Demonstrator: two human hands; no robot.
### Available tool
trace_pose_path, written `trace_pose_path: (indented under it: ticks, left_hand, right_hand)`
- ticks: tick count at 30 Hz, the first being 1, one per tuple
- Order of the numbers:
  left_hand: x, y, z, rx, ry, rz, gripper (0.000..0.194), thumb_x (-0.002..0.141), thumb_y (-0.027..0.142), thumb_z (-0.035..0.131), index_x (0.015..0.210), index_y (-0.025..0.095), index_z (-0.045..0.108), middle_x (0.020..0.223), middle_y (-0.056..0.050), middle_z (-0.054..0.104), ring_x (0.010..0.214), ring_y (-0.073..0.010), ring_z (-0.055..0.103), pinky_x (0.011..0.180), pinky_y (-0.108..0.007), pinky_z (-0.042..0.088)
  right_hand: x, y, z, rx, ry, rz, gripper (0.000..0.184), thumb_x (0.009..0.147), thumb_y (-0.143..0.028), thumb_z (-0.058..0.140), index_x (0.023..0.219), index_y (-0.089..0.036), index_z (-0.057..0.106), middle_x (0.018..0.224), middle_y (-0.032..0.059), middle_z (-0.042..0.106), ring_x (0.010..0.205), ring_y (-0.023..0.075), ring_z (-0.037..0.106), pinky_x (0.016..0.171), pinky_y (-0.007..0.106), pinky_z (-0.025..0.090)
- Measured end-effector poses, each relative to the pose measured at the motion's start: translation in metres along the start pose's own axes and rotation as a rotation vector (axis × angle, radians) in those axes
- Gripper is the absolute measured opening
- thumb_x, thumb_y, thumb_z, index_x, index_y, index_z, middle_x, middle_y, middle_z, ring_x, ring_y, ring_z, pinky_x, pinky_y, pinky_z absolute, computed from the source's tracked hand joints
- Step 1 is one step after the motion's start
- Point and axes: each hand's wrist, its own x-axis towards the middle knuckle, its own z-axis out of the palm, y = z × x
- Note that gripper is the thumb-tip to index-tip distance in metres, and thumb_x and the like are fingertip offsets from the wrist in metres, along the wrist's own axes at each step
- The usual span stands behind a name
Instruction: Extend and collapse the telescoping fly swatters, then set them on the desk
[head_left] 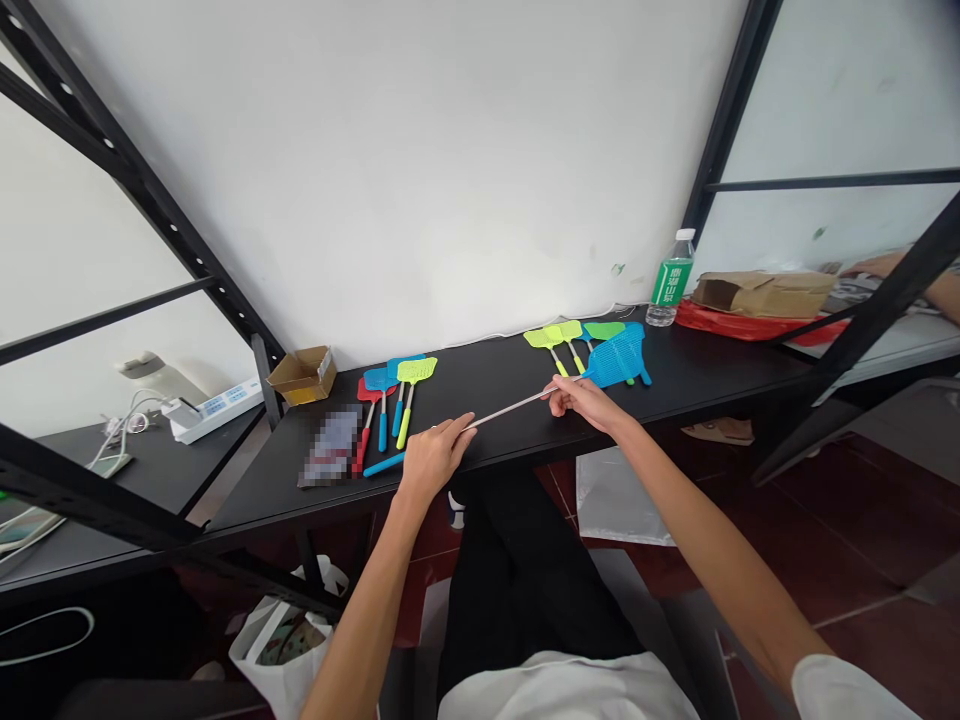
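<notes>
Blue fly swatter (511, 407) lies between the hands, slanting over the near part of the counter (480, 366), its handle (384, 464) jutting past the left hand and its thin shaft bare between the two grips. The left hand (436, 455) is closed over the shaft beside the handle, though its thumb cannot be made out. The right hand (582, 402) pinches the shaft between thumb and fingers just short of the mesh head (618, 357).

A shaft this slender would probably bend under a sideways push, so both wrists should line up with it and any force run along its length. Gripping the shaft, as the right hand does, seems wiser than pulling on the mesh, which may flex. A light pinch ought to be enough.

Farther in, red, blue and yellow-green swatters (398, 418) lie to the left. The held head overlaps the right-hand bunch of swatters (571, 330) in the view, so lifting it a little would help avoid snagging them. Beyond, a water bottle (670, 283) stands upright near the wall (465, 170).
</notes>
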Motion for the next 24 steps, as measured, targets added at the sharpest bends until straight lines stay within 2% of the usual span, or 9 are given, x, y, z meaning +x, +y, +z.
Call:
trace_pose_path:
  ticks: [5,10,20,24]
  left_hand:
    - [0.0006,0.0014,0.0007,0.021,0.023,-0.004,0.037,0.102,0.045,0.042,0.118,0.021,0.066,0.097,-0.006,0.074,0.08,-0.0182,0.067,0.064,-0.026,0.041]
    - [0.0002,0.0015,0.0008,0.059,0.008,0.002,0.037,0.104,0.042,0.038,0.105,0.023,0.069,0.087,-0.005,0.072,0.076,-0.0176,0.066,0.06,-0.026,0.036]
    - [-0.0009,-0.0001,0.0008,0.06,0.03,-0.088,0.039,0.1,0.052,0.043,0.103,0.028,0.074,0.074,-0.003,0.072,0.067,-0.0174,0.066,0.054,-0.027,0.027]
    - [-0.0005,0.0011,0.0003,0.074,0.041,-0.082,0.039,0.1,0.052,0.044,0.102,0.027,0.073,0.078,-0.003,0.074,0.068,-0.0177,0.066,0.055,-0.027,0.029]
  right_hand:
    - [-0.0007,-0.0021,0.001,0.033,0.008,0.004,0.047,0.085,-0.061,0.064,0.082,-0.015,0.075,0.062,0.0052,0.065,0.058,0.0154,0.057,0.059,0.029,0.043]
    - [-0.0001,-0.0023,0.0013,0.038,0.004,0.005,0.048,0.085,-0.061,0.065,0.082,-0.014,0.075,0.063,0.0059,0.066,0.059,0.0153,0.058,0.058,0.029,0.043]
    - [0.0013,0.0016,-0.0018,0.009,-0.034,-0.008,0.049,0.089,-0.06,0.06,0.084,-0.014,0.076,0.065,0.006,0.066,0.06,0.0148,0.058,0.06,0.029,0.044]
    - [0.0012,0.001,-0.0011,0.01,-0.031,-0.009,0.049,0.088,-0.06,0.061,0.083,-0.014,0.076,0.064,0.0061,0.066,0.059,0.0151,0.058,0.059,0.029,0.044]
